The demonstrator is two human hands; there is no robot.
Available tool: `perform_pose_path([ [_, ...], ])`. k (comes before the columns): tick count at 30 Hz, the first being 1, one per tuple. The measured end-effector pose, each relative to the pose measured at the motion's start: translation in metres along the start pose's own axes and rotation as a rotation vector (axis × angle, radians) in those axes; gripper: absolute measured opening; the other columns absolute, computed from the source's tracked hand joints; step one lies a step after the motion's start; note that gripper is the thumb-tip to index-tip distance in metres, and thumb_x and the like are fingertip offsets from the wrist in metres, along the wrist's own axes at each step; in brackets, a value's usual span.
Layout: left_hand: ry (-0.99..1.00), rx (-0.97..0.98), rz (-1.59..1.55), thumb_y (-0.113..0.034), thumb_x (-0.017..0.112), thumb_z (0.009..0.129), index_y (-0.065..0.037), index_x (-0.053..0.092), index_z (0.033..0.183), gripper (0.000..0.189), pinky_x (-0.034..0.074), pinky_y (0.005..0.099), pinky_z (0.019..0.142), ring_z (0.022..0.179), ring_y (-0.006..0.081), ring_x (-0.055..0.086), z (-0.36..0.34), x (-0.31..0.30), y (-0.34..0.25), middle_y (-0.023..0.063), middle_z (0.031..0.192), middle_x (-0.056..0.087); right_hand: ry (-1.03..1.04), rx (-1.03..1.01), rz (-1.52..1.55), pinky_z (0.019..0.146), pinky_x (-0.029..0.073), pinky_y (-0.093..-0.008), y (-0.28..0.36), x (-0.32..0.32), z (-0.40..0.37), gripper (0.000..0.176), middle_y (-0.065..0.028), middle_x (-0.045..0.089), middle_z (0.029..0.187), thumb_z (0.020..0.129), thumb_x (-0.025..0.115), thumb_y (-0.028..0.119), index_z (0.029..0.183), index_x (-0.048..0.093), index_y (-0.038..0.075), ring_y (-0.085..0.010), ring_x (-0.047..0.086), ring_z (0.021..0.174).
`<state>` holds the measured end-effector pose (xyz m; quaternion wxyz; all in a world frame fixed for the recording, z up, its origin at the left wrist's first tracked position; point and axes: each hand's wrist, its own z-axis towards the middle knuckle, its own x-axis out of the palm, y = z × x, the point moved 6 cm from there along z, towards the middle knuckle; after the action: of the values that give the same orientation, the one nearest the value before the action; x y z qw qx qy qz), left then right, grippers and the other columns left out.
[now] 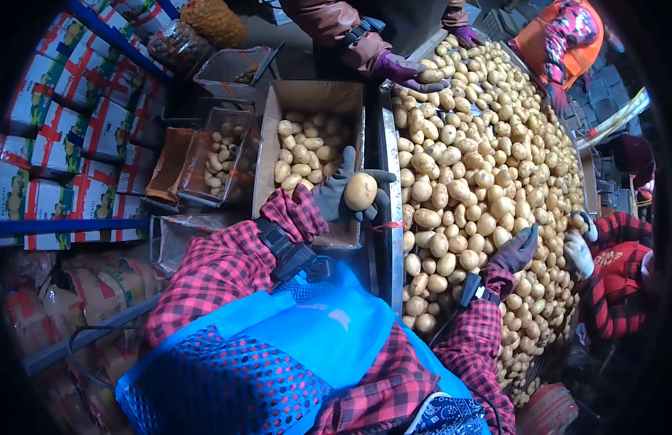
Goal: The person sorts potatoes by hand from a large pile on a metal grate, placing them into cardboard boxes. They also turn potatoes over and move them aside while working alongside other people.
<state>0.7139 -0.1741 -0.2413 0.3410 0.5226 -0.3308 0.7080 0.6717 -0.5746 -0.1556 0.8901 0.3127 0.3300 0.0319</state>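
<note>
My left hand [336,194], in a grey glove, is turned up beside the cardboard box [270,161], near the edge of the sorting table. A large pale potato [360,191] lies in its palm, with the fingers curved partly round it. Several potatoes [301,154] fill the bottom of that box. My right hand [515,251], also gloved, rests on the wide heap of potatoes [463,188], its fingers stretched out and touching the heap. What lies under its palm is hidden.
The table's metal edge [392,217] runs between box and heap. Co-workers' gloved hands reach in at the top [412,72] and right [579,250]. Printed cartons [60,138] stack at left. A plastic-lined crate of potatoes [223,156] stands beyond the box.
</note>
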Motion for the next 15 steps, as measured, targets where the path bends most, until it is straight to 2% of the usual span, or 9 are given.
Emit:
perform_pose_path([
  [3, -0.026, 0.039, 0.038, -0.073, 0.045, 0.082, -0.007, 0.032, 0.145, 0.092, 0.058, 0.0460, 0.076, 0.091, 0.0377, 0.067, -0.004, -0.002, -0.007, 0.0241, 0.116, 0.061, -0.004, -0.011, 0.007, 0.102, 0.041, -0.0390, -0.002, 0.001, 0.001, 0.039, -0.0200, 0.061, 0.122, 0.097, 0.050, 0.024, 0.122, 0.059, -0.005, -0.0313, 0.056, 0.115],
  [5, -0.055, 0.069, 0.069, -0.072, 0.045, 0.082, -0.008, 0.032, 0.145, 0.091, 0.058, 0.0460, 0.076, 0.091, 0.0378, 0.067, -0.005, -0.003, -0.012, 0.0237, 0.116, 0.060, 0.011, -0.005, -0.042, 0.101, 0.041, -0.0365, -0.003, 0.001, 0.001, 0.040, -0.0170, 0.061, 0.124, 0.098, 0.051, 0.027, 0.123, 0.059, -0.003, -0.0275, 0.057, 0.114],
  [10, -0.180, 0.146, 0.181, -0.071, 0.046, 0.083, -0.009, 0.033, 0.145, 0.088, 0.058, 0.0459, 0.075, 0.091, 0.0380, 0.067, -0.008, -0.008, -0.018, 0.0228, 0.118, 0.060, -0.005, -0.009, 0.010, 0.101, 0.041, -0.0369, 0.002, 0.001, 0.000, 0.039, -0.0179, 0.062, 0.121, 0.097, 0.051, 0.026, 0.122, 0.060, -0.003, -0.0282, 0.057, 0.113],
  [11, -0.195, 0.177, 0.175, -0.063, 0.046, 0.089, -0.011, 0.033, 0.145, 0.077, 0.056, 0.0457, 0.083, 0.104, 0.0379, 0.063, -0.010, 0.001, -0.017, 0.0199, 0.128, 0.055, -0.004, -0.016, 0.003, 0.101, 0.041, -0.0370, 0.004, 0.000, -0.001, 0.039, -0.0181, 0.062, 0.122, 0.097, 0.051, 0.026, 0.122, 0.060, -0.003, -0.0284, 0.057, 0.113],
  [13, -0.501, 0.282, 0.488, -0.052, 0.050, 0.094, -0.011, 0.031, 0.146, 0.069, 0.052, 0.0431, 0.093, 0.116, 0.0348, 0.056, -0.015, 0.035, -0.012, 0.0169, 0.134, 0.050, -0.002, -0.018, -0.008, 0.101, 0.041, -0.0372, 0.000, 0.002, 0.000, 0.039, -0.0180, 0.062, 0.122, 0.098, 0.050, 0.025, 0.122, 0.059, -0.004, -0.0284, 0.057, 0.113],
  [15, -0.463, 0.264, 0.446, -0.047, 0.053, 0.094, -0.012, 0.031, 0.146, 0.067, 0.049, 0.0409, 0.097, 0.118, 0.0318, 0.055, -0.009, 0.047, -0.005, 0.0154, 0.135, 0.049, 0.008, -0.018, 0.015, 0.102, 0.041, -0.0374, 0.003, 0.001, 0.000, 0.039, -0.0181, 0.061, 0.122, 0.097, 0.050, 0.026, 0.123, 0.059, -0.003, -0.0288, 0.057, 0.113],
])
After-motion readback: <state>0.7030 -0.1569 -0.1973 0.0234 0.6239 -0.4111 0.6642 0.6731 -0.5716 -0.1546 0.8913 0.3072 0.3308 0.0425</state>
